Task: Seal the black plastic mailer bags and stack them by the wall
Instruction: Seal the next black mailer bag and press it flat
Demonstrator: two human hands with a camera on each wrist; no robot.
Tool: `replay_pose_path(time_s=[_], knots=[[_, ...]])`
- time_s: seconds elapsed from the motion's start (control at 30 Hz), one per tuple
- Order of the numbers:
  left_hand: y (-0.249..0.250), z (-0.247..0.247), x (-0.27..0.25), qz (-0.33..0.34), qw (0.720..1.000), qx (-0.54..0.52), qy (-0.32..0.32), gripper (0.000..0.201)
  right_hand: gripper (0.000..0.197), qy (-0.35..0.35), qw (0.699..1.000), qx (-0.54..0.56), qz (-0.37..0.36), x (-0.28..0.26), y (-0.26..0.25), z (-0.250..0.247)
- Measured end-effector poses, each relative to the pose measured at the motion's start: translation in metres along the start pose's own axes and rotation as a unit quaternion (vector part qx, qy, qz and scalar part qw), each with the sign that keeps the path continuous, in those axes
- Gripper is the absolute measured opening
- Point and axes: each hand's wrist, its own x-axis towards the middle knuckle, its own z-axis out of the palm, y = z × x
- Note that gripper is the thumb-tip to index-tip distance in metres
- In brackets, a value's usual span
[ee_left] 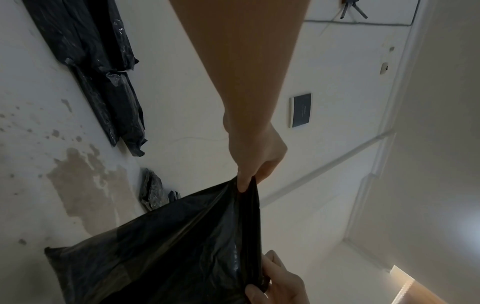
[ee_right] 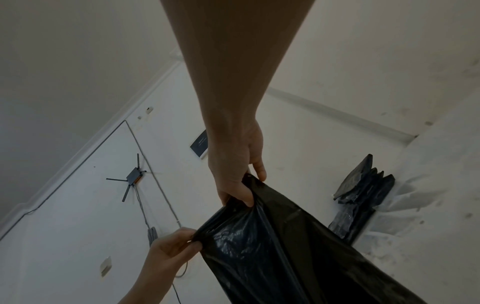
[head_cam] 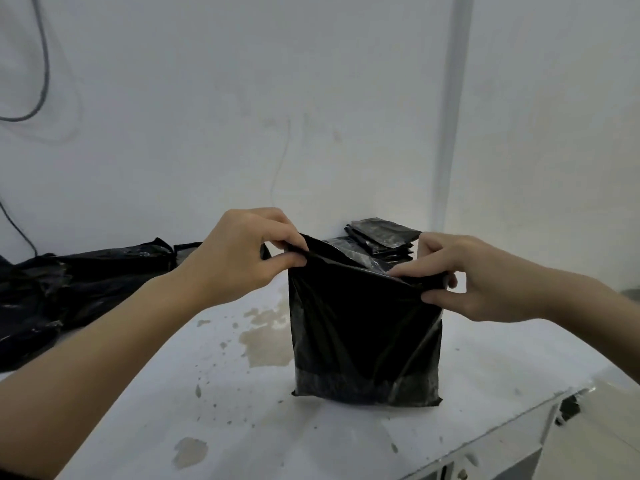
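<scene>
You have one black mailer bag [head_cam: 363, 327] pinched between your fingers [head_cam: 292, 259], both hands on it: one left hand [head_cam: 239, 258], one right hand [head_cam: 485, 282]. Just beyond your right fingers sits one stack of sealed bags [head_cam: 384, 237]; its count is unclear, at least four layers. Past your left fingers lies one heap of loose bags [head_cam: 69, 282], number unreadable. One table [head_cam: 242, 410] carries them all.

Both bare forearms reach forward. The left hand [head_cam: 239, 252], at ten o'clock, has thumb and curled fingers pinched together; the right hand [head_cam: 474, 278], at two o'clock, pinches likewise.
</scene>
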Motion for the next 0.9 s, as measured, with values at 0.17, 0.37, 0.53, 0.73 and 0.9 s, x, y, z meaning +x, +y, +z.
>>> replay_pose_path(time_s=[0.17,0.37,0.53,0.73,0.9], knots=[[0.0,-0.001,0.004,0.005,1.0,0.012,-0.021,0.007,0.049,0.008,1.0,0.023,-0.006,0.001,-0.001,-0.004],[-0.005,-0.005,0.001,-0.032,0.999,0.016,-0.033,0.007,0.049,0.04,0.999,0.03,0.004,0.004,-0.009,-0.004],[-0.003,-0.008,0.001,-0.029,0.999,0.019,-0.041,0.011,0.055,-0.008,0.999,-0.032,-0.011,0.011,-0.015,-0.005],[-0.003,-0.014,0.002,-0.084,0.993,0.016,-0.085,0.01,0.078,-0.063,0.998,0.005,-0.032,0.012,-0.033,-0.006],[-0.002,-0.018,0.001,-0.096,0.991,0.018,-0.096,0.013,0.044,-0.016,0.997,-0.074,-0.017,0.018,-0.024,-0.004]])
